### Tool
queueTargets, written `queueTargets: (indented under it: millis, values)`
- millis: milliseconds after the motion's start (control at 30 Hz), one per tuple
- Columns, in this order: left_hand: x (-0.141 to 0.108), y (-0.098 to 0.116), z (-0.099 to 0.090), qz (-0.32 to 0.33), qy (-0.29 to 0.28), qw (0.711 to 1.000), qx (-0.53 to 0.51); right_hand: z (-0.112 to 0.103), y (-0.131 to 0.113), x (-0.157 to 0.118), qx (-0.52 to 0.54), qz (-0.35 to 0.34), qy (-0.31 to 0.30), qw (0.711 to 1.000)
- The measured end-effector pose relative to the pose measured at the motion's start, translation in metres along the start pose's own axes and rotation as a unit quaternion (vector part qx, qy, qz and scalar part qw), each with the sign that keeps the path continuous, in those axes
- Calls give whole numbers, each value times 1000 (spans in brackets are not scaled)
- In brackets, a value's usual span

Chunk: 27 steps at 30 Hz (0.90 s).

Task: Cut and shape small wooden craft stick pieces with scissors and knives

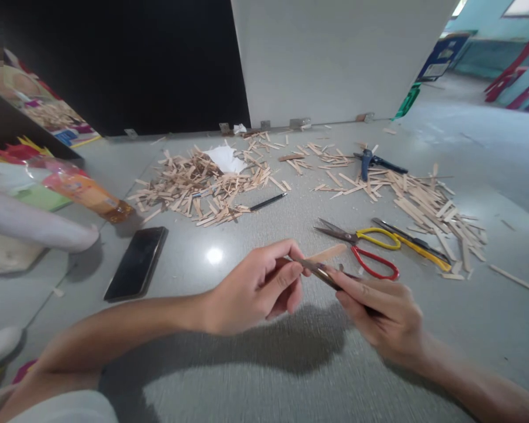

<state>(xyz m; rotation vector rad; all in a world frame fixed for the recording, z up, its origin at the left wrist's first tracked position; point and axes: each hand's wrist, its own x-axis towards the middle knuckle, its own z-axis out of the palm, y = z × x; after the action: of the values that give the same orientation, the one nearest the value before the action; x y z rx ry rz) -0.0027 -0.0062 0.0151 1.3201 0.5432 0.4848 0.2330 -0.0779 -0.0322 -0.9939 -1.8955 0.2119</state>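
Observation:
Near the middle of the floor my left hand is closed, thumb and fingers pinching one end of a wooden craft stick. The stick's rounded end points right and away from me. My right hand is closed around a slim dark metal tool, whose tip meets the stick at my left fingertips. Its exact kind is hard to make out. Just beyond lie scissors with one yellow and one red handle, blades spread. A yellow-and-black utility knife rests beside them.
Cut stick pieces form a large pile at back left and another at right. A blue plier-like tool, black pen, phone and bottle lie around. Another person's limb reaches in at left. A panel stands behind.

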Motion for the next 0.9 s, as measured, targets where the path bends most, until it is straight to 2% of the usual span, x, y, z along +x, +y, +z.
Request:
queueTargets:
  millis: [133, 333, 633, 900]
  values:
    - [1, -4, 5, 34, 50, 998, 17, 0, -6, 7, 18, 43, 22, 999]
    - [-1, -5, 5, 59, 62, 994, 69, -8, -13, 11, -9, 43, 33, 999]
    - [-4, -7, 3, 117, 110, 964, 210, -16, -15, 8, -55, 32, -1, 998]
    - [-1, -4, -6, 141, 97, 938, 303, -26, -12, 10, -137, -7, -42, 990]
